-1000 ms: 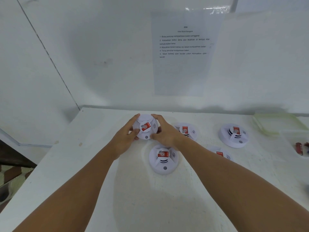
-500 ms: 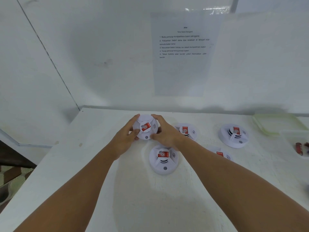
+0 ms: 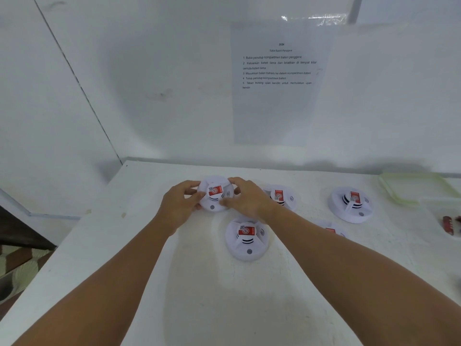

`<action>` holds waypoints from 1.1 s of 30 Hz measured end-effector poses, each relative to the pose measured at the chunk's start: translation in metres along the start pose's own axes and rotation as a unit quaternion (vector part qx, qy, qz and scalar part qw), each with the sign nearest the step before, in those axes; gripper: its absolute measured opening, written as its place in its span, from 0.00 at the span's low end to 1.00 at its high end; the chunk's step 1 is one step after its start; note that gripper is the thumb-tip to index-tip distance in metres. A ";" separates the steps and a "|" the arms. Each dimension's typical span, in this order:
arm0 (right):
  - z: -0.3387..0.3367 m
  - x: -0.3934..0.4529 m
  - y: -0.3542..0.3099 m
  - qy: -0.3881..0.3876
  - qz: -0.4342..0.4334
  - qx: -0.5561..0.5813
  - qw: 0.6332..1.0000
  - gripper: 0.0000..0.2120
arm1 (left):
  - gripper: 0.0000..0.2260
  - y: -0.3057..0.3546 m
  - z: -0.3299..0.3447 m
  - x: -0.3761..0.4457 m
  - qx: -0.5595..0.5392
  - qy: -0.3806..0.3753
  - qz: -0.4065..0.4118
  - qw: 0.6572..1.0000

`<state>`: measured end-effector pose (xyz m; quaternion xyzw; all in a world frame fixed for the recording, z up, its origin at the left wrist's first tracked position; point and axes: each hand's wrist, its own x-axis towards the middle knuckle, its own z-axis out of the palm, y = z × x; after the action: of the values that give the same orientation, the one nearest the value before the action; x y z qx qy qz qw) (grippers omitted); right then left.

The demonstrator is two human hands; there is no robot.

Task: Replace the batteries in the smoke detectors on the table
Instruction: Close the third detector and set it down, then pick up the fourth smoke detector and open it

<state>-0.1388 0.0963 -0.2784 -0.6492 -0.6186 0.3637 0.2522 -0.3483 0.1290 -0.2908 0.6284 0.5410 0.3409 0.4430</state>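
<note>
White-painted walls, taped instruction sheet (image 3: 279,78) behind; white bench (image 3: 199,295) carries five round white plastic smoke detectors with red labels. Held detector (image 3: 215,194) sits at the far-left of the group, between both hands. Left hand (image 3: 178,207) wraps its left rim, right hand (image 3: 247,198) its right rim; fingers (image 3: 192,196) of both curl closed against the housing, thumbs on the near edge. Cannot tell whether it is lifted or resting on the bench. Nearest neighbour (image 3: 247,239) lies just toward the wearer, untouched. Judgement: opposed grip suits a twist about the vertical axis to free the cover; neither hand is clearly nearer.
</note>
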 end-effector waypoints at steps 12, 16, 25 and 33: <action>0.012 -0.001 -0.016 -0.014 0.012 -0.089 0.996 0.05 | 0.10 0.001 -0.010 -0.011 0.148 0.040 -0.028 0.988; -0.012 -0.020 -0.012 0.045 -0.009 -0.103 0.994 0.26 | 0.17 0.008 0.000 -0.014 0.176 0.129 -0.007 0.976; -0.093 -0.052 0.040 0.092 0.140 -0.060 0.984 0.26 | 0.29 0.082 0.099 -0.016 0.312 -0.091 0.139 0.936; -0.103 -0.054 0.065 0.066 0.158 0.078 0.982 0.28 | 0.48 0.111 0.155 0.011 0.501 -0.275 0.076 0.817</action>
<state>-0.0157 0.0486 -0.2579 -0.7400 -0.4598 0.4024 0.2812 -0.1631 0.1080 -0.2465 0.8701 0.4434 -0.1315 0.1703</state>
